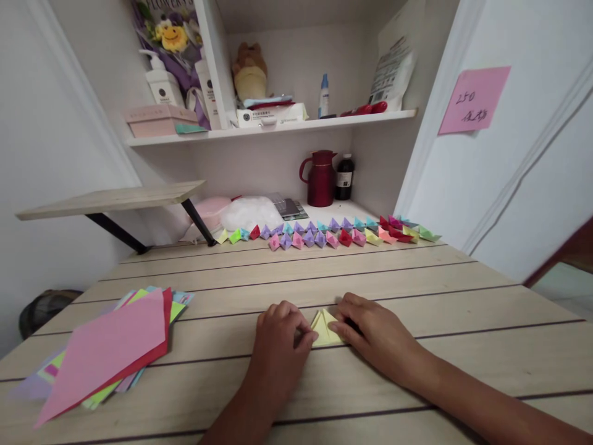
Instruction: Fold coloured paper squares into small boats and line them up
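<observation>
A small piece of yellow folded paper [325,329] lies on the wooden table, roughly triangular with its peak pointing away from me. My left hand [283,334] has its thumb and forefinger closed at the paper's left edge. On the opposite side, my right hand [365,322] is closed with the thumb pressing the paper's right part; its other fingers curl and are partly hidden. Beyond both hands, folded paper boats [319,238] in several colours stand in rows along the table's back.
A fanned stack of coloured paper sheets [111,346] lies at the left, pink on top. A small raised wooden stand [111,199] is at the back left. Behind the boats are a dark red jug [320,179] and a dark bottle [344,178], under a white shelf [278,128].
</observation>
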`<state>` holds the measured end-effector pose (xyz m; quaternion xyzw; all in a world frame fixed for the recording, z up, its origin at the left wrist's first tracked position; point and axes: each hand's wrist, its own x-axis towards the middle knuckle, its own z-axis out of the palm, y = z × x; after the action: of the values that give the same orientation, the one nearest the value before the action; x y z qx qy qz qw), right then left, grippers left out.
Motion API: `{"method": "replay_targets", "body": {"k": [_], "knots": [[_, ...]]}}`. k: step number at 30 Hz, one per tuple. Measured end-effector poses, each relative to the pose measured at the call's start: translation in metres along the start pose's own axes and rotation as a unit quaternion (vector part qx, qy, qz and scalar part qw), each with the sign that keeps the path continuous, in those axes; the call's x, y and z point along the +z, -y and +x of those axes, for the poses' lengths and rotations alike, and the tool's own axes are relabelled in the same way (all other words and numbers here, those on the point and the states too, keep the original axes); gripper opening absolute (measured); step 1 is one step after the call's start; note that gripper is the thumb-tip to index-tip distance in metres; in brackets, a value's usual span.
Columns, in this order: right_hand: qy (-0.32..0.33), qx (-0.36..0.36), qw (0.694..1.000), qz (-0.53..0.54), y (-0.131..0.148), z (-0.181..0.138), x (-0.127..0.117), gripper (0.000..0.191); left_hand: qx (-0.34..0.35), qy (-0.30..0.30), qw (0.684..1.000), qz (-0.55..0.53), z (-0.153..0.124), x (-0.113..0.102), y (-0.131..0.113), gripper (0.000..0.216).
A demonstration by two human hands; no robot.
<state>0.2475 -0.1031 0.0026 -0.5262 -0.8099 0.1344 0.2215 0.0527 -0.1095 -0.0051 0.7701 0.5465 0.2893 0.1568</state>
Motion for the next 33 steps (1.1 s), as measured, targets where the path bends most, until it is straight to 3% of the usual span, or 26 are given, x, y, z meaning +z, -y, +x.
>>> {"method": "replay_targets", "body": {"k": [14, 20, 27, 30, 33], "knots": [[0.001, 0.020, 0.999, -0.040, -0.004, 0.005, 0.007, 0.017, 0.004, 0.010, 0.999, 0.039, -0.004, 0.000, -0.002, 0.011], [-0.011, 0.014, 0.997, -0.069, -0.002, 0.006, 0.011, 0.018, 0.057, 0.019, 0.998, 0.034, -0.007, -0.004, -0.004, 0.041], [-0.029, 0.003, 0.999, -0.018, -0.004, 0.004, 0.008, 0.008, 0.124, 0.042, 0.980, 0.152, -0.009, -0.007, -0.010, 0.022], [-0.037, -0.043, 0.998, -0.006, -0.005, 0.004, 0.008, 0.004, 0.149, 0.043, 0.970, 0.186, -0.010, -0.006, -0.009, 0.018], [-0.031, -0.092, 0.995, -0.002, -0.006, 0.004, 0.008, 0.013, 0.163, 0.042, 0.964, 0.205, -0.012, -0.006, -0.006, 0.018]]}}
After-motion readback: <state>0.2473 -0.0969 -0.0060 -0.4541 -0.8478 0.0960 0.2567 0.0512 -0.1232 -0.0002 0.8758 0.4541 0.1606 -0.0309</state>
